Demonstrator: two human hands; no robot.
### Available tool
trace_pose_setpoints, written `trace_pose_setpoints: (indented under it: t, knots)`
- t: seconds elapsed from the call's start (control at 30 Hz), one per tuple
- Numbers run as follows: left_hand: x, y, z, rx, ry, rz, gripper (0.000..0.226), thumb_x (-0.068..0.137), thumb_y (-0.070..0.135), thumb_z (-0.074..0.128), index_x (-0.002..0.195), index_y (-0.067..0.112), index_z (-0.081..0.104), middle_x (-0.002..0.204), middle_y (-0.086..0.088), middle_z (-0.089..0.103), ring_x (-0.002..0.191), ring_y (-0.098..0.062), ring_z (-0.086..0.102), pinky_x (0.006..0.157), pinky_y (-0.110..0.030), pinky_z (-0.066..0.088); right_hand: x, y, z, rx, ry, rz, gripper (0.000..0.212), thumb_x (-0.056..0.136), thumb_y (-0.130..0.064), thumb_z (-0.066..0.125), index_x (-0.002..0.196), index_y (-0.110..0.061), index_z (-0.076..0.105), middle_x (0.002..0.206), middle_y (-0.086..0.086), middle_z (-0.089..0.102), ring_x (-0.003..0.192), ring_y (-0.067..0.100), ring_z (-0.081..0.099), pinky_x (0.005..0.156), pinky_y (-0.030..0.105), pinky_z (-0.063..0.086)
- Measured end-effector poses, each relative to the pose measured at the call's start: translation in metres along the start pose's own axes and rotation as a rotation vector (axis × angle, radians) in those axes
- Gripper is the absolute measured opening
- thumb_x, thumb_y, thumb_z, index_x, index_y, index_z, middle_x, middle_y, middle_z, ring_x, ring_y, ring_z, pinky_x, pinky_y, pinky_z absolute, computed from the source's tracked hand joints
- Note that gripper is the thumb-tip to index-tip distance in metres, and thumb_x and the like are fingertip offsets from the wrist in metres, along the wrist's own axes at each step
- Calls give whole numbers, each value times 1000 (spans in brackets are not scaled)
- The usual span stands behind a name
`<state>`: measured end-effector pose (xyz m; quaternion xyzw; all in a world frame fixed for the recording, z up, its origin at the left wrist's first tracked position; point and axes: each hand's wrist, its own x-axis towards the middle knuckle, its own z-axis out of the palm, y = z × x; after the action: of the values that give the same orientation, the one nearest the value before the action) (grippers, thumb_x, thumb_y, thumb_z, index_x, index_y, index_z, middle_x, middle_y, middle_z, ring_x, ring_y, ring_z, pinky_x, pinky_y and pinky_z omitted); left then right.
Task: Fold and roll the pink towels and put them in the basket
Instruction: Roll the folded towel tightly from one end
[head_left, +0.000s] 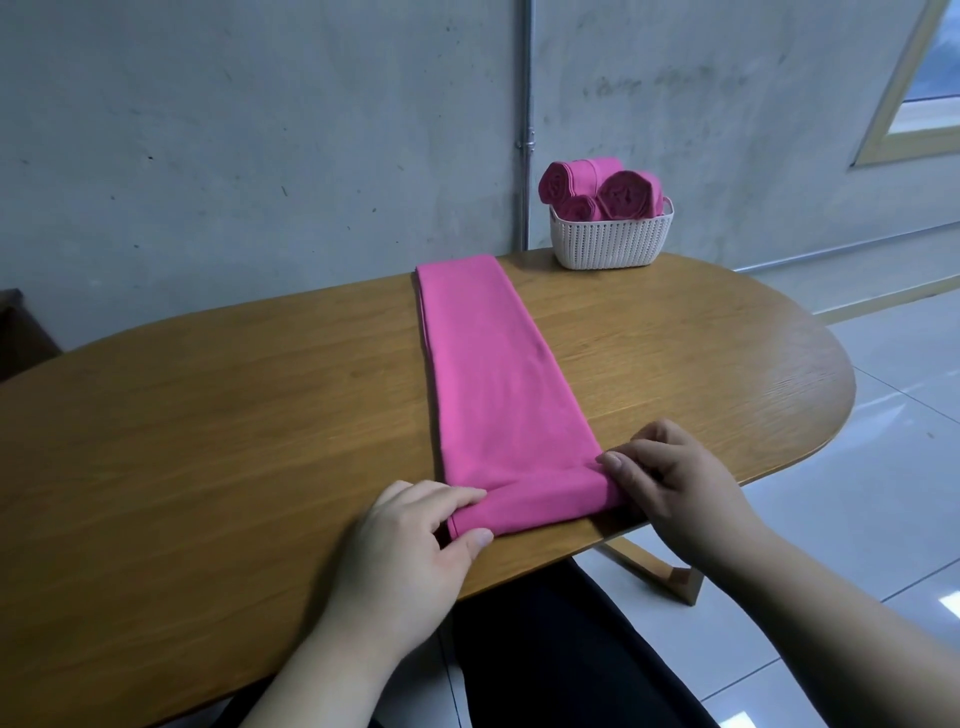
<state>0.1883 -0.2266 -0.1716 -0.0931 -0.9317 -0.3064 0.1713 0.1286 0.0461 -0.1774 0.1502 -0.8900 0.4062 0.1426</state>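
Done: three rolled towels in basket, upper right of centre. Mid-frame on table: pink towel folded to long strip, first turn barely started at lower end. Pinching its corners: left hand, right hand. Left: finish rolling, basket it.

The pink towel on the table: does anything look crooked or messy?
Nothing stands out. The towel lies flat in a neat strip on the table, left hand and right hand pinching its turned-over near end. Rolled towels sit heaped in the basket, none fallen.
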Motion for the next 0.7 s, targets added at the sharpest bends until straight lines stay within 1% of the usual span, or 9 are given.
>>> trace_pose_setpoints:
  t: [0.03,0.07,0.13,0.23,0.33,0.47,0.57,0.63,0.7]
  knots:
    - [0,-1,0,-5,4,-3,33,80,36,81,113,37,74,100,31,64,98,1,52,88,-24,46,-1,0,-2,75,-31,4,21,91,-56,59,99,-44,74,99,-15,57,98,2,57,76,17,45]
    - [1,-1,1,-12,10,-8,32,82,37,80,113,37,74,99,30,65,96,1,52,86,-27,48,-2,1,-5,119,-78,-12,25,89,-58,63,110,-45,71,109,-19,56,106,2,56,82,15,45]
    - [1,-2,1,-34,17,-25,29,84,36,79,112,37,74,95,31,64,91,5,51,82,-27,46,-6,6,-8,81,-129,-119,42,84,-54,70,124,-41,63,118,-22,56,113,7,57,90,16,44]
    - [3,-1,1,-71,9,-46,25,85,33,78,110,38,74,88,33,61,90,8,49,78,-19,39,-9,13,-8,-7,-103,-216,41,79,-34,78,119,-33,67,112,-19,62,106,10,61,87,20,47]
    - [3,-1,0,-69,20,-49,26,84,29,79,109,36,75,94,31,60,100,6,49,83,-9,36,-9,15,-5,-39,-89,-209,35,83,-34,78,117,-30,70,106,-19,63,100,7,61,82,18,46]
    - [-1,-1,-3,-47,31,-53,44,76,23,86,116,35,73,106,31,51,111,3,46,94,-5,32,-7,15,-4,-88,-107,-182,41,89,-54,64,121,-30,69,102,-21,61,99,4,58,82,18,45]
    - [-1,2,-4,-43,14,-69,56,70,23,90,120,37,70,104,32,53,112,7,44,95,-2,29,-6,16,-2,-128,-120,-173,51,92,-62,48,125,-28,68,101,-22,61,100,2,56,83,15,43]
    - [-1,4,-5,-79,42,-130,52,69,25,91,112,42,67,101,31,55,108,12,46,92,-4,34,-5,15,-1,-141,-111,-176,59,94,-68,41,126,-26,67,100,-19,61,98,3,56,82,18,44]
    - [-4,5,-6,-134,68,-207,42,70,29,90,101,43,64,99,25,58,101,12,51,85,-9,41,-5,15,1,-147,-101,-184,66,96,-71,32,127,-23,67,99,-17,61,96,3,56,81,22,44]
